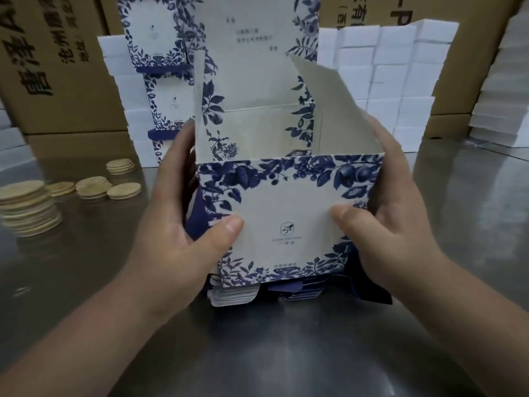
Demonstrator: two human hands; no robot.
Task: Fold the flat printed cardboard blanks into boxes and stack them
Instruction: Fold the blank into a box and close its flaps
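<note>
- We hold the half-formed box (286, 207) upright over the middle of the steel table (286, 353), its top open and its lid flap standing at the far side.
- Our left hand (177, 233) grasps its left wall, with the thumb on the near printed face.
- Our right hand (383, 224) grasps the right wall likewise.
- A pile of flat blanks (237, 295) lies directly beneath.
- Finished boxes (160, 81) stand stacked far left, and round discs (28, 207) lie at the left.

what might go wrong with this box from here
The box is open-topped and the left hand and right hand pinch its sides, so thumbs may dent the printed front. It is held over the flat blanks, which could slide. Its raised lid flap might knock the stacked boxes behind.
</note>
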